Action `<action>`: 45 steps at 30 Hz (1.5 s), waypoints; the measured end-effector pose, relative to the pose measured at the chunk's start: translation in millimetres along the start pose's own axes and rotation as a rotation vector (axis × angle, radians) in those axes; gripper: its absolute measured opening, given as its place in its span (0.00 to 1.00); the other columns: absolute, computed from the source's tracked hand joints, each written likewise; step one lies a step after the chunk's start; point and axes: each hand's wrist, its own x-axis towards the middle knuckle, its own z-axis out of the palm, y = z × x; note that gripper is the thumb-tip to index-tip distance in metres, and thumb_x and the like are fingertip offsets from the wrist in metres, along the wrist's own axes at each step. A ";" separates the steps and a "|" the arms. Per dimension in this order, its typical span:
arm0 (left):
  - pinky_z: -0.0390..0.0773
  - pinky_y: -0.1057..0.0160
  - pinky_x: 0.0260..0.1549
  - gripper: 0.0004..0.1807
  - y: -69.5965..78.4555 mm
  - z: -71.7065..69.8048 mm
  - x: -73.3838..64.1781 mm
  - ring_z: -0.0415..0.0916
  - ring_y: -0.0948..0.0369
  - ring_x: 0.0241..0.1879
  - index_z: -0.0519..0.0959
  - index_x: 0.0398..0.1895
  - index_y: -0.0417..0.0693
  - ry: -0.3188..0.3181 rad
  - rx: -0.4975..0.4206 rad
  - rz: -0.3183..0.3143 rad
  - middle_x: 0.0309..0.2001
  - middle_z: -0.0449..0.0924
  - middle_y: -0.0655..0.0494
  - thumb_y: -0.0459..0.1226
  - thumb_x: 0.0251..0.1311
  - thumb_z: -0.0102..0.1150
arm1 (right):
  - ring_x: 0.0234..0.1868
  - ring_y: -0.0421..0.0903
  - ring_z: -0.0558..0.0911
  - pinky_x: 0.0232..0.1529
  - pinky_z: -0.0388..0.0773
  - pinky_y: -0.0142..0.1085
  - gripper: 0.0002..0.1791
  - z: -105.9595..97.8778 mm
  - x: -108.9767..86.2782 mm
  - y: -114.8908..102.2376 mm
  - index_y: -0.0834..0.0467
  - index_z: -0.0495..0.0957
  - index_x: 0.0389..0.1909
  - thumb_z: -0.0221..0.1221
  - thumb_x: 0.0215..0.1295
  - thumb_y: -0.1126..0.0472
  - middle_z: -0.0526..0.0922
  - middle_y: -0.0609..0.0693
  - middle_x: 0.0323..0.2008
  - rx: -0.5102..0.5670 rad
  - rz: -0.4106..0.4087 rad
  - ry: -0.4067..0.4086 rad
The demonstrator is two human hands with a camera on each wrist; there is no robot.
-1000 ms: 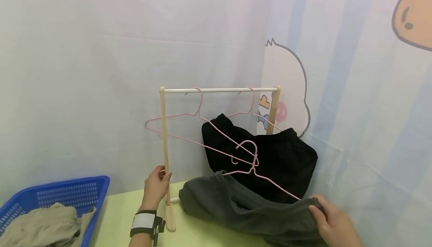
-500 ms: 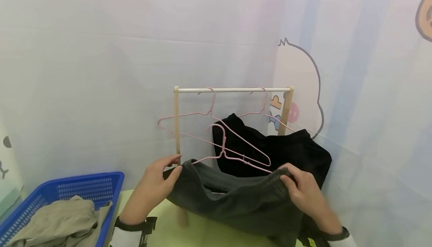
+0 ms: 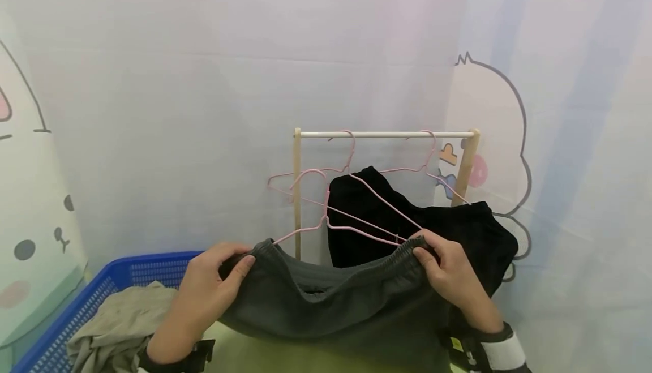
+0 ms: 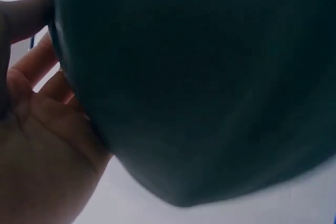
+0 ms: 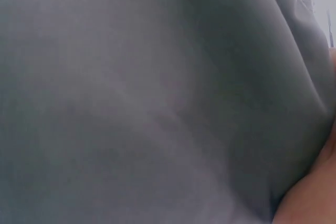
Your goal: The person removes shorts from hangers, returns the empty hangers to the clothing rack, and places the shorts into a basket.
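A pair of dark grey-green pants [image 3: 336, 311] with an elastic waistband is stretched between my two hands. At the left end of the waistband my left hand [image 3: 211, 288] pinches the cloth between thumb and fingers. My right hand [image 3: 450, 274] grips the opposite end the same way. A pink hanger [image 3: 326, 206] stands up out of the waist opening, its lower part hidden inside the pants. In the left wrist view the cloth [image 4: 199, 87] covers most of the picture beside the left palm. Grey cloth [image 5: 147, 108] fills the right wrist view, with only an edge of the hand showing.
Behind stands a small rack with a white rail [image 3: 387, 134]. A bare pink hanger [image 3: 351, 161] and another bearing a black garment [image 3: 423, 231] hang from it. At left a blue basket [image 3: 109, 274] holds beige clothing [image 3: 124, 316].
My left hand has left the rack's post and taken the left end of the waistband. The pants and hanger have moved left and up. The head view has turned left.
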 end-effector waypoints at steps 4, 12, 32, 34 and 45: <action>0.84 0.61 0.35 0.05 -1.5 -12.6 -6.5 0.83 0.63 0.38 0.87 0.45 0.54 0.026 0.017 0.019 0.41 0.85 0.63 0.38 0.67 0.69 | 0.25 0.34 0.72 0.28 0.69 0.27 0.18 12.5 5.9 -6.1 0.52 0.83 0.43 0.62 0.63 0.79 0.80 0.42 0.29 0.057 -0.016 -0.006; 0.81 0.64 0.32 0.09 -6.5 -31.9 -15.6 0.81 0.64 0.35 0.86 0.47 0.52 -0.117 0.021 -0.205 0.39 0.86 0.59 0.43 0.71 0.65 | 0.24 0.31 0.74 0.29 0.73 0.26 0.15 31.6 12.6 -12.4 0.51 0.82 0.45 0.66 0.64 0.73 0.82 0.39 0.31 -0.023 -0.039 -0.035; 0.82 0.64 0.31 0.07 0.4 -42.8 -21.1 0.83 0.63 0.36 0.88 0.46 0.53 -0.024 0.093 -0.125 0.43 0.88 0.58 0.40 0.68 0.68 | 0.26 0.33 0.75 0.30 0.74 0.26 0.16 58.0 9.7 -20.0 0.47 0.82 0.40 0.68 0.64 0.73 0.83 0.39 0.33 0.120 -0.009 -0.073; 0.82 0.64 0.31 0.07 3.6 -38.8 -21.4 0.83 0.64 0.35 0.88 0.45 0.53 0.033 0.096 -0.089 0.41 0.87 0.58 0.38 0.66 0.70 | 0.26 0.33 0.76 0.29 0.75 0.27 0.16 63.5 11.1 -23.0 0.47 0.82 0.40 0.68 0.64 0.73 0.83 0.39 0.33 0.145 -0.009 -0.084; 0.74 0.68 0.22 0.05 12.2 -10.3 -15.3 0.75 0.71 0.25 0.90 0.38 0.50 0.188 0.058 0.061 0.32 0.85 0.61 0.33 0.60 0.73 | 0.27 0.33 0.76 0.28 0.76 0.28 0.13 82.4 12.4 -34.5 0.47 0.82 0.42 0.66 0.67 0.70 0.83 0.39 0.34 0.200 -0.037 -0.129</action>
